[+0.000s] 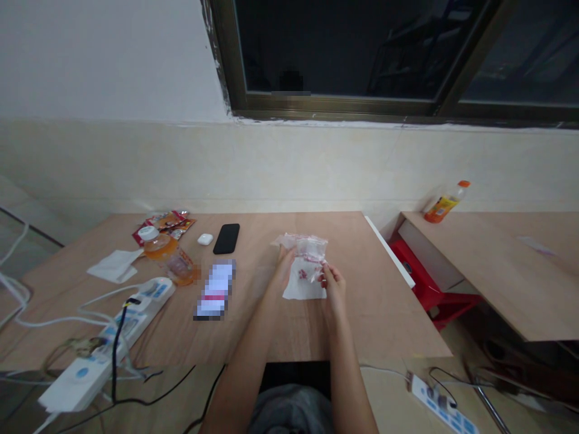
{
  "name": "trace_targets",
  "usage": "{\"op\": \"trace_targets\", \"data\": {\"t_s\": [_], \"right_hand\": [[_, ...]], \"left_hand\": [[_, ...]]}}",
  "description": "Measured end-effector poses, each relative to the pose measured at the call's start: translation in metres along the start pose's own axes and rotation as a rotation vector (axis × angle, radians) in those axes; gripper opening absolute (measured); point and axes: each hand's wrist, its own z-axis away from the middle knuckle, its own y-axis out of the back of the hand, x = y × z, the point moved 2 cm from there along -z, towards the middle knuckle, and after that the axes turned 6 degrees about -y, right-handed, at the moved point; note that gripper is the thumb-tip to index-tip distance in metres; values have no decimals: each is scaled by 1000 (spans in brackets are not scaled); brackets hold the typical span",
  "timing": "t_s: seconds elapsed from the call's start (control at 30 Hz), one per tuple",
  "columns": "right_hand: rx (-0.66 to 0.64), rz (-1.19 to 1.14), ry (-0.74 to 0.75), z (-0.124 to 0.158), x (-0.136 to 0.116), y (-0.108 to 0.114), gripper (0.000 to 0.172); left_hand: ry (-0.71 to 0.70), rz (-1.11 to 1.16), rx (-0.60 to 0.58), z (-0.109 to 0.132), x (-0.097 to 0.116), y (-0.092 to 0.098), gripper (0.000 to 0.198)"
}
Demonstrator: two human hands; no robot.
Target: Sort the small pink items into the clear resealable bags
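The left hand [284, 269] and right hand [333, 289] held a clear bag [309, 248] at twelve o'clock, fingers [324, 277] clamped on it, above white paper [304, 286] on the bench [380, 301].

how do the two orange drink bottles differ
The white-capped bottle lies on its side on the main desk, while the orange-capped bottle sits tilted on the desk to the right. The white-capped bottle shows mostly clear plastic; the orange-capped bottle is mostly wrapped in a yellow label. Both hold orange liquid.
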Motion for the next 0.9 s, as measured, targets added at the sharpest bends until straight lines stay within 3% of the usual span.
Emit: {"op": "trace_targets", "data": {"t_s": [0.17,0.47,0.7,0.9], "right_hand": [[-53,-27,-54,4,-9,5,36],[-204,-60,-130,13,-13,2,32],[-189,-148,-220,18,-7,-4,33],[-249,-233,-207,25,-8,-16,33]], "left_hand": [[169,-66,-21,26,3,3,63],[233,-109,-187,80,11,18,46],[152,-124,-48,90,22,28,54],[204,-131,-128,99,17,19,48]]}}
